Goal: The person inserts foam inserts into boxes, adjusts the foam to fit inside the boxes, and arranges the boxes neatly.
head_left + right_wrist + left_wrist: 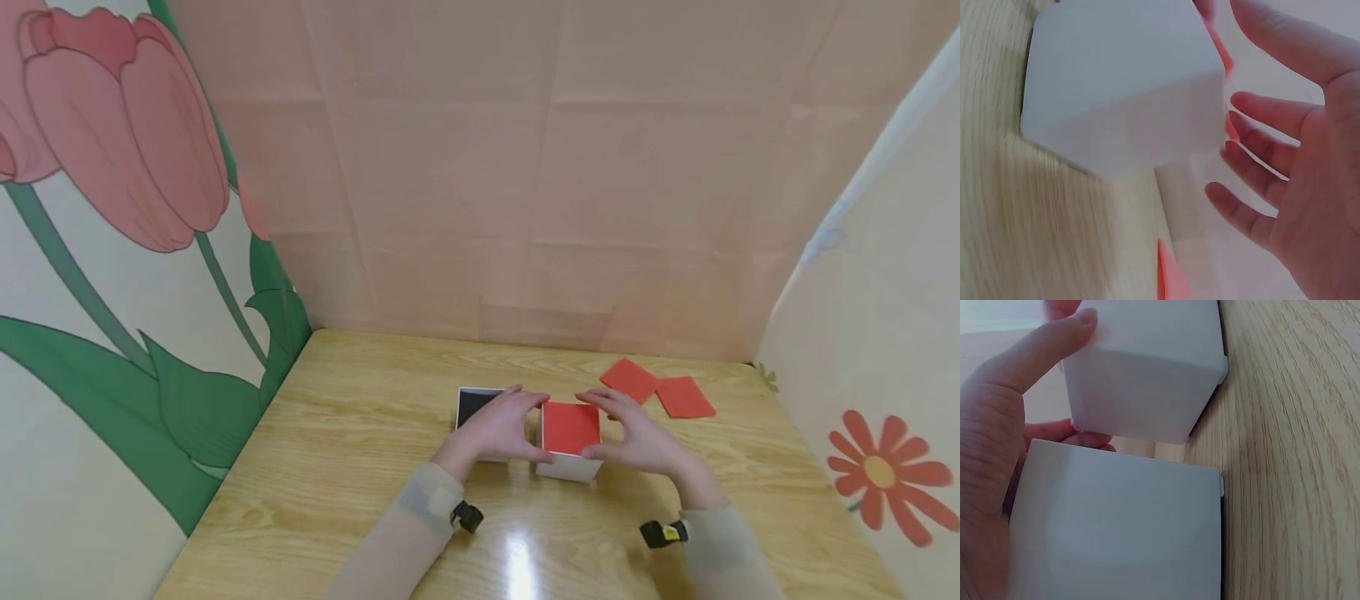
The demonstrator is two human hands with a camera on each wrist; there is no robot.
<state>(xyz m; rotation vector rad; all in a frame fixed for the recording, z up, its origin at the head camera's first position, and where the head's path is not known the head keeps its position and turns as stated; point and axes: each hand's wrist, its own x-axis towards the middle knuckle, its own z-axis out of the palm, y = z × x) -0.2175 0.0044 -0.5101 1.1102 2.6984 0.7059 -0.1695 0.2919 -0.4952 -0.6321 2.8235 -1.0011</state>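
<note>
A white square box stands on the table, a red square sheet covering its top. My left hand holds this box by its left side, thumb at the near corner and fingers at the far corner. The left wrist view shows the thumb tip against the box's white wall. On the other side, my right hand spreads loosely round the right edge; in the right wrist view its fingers are extended near red edges. Beneath the left forearm side sits a second white box with a black interior, partly hidden.
Two more red square sheets lie at the back right, their corners meeting. The wooden table ends at a pinkish backdrop, with printed flower sheets on both sides. Each wrist wears a small black camera.
</note>
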